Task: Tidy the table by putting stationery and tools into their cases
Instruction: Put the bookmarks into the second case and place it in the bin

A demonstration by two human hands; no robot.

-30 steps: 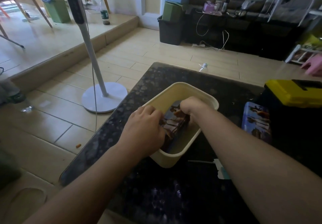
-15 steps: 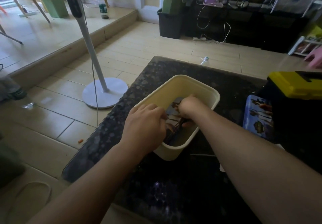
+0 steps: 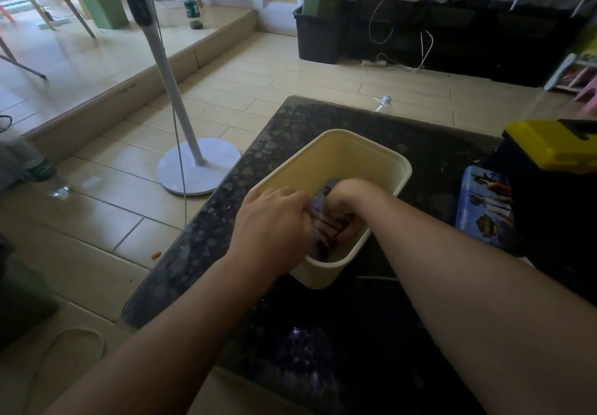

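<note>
Pencil case (image 3: 330, 231), blue with a printed picture, sat inside cream tub (image 3: 339, 159), down toward the near end of it. Its long axis ran roughly along the tub's long side, one end toward the person and the other end away. Could not tell whether it lay flat on the bottom or was tipped up, as the hands covered most of it. Left hand (image 3: 274, 217) reached over the tub's left rim, fingers curled onto the case's left edge, tips hidden. Right hand (image 3: 347, 195) was inside the tub at the case's far end, fingers curled down round it, tips also hidden. Both forearms crossed the dark speckled table (image 3: 323, 350) and the tub stood on that table near its left edge. Second blue printed piece (image 3: 484, 204) stood upright to the right, well apart from the tub, leaning on a black toolbox with a yellow lid (image 3: 555, 148). White fan stand (image 3: 197, 169) stood on the tiled floor to the left of the table.
</note>
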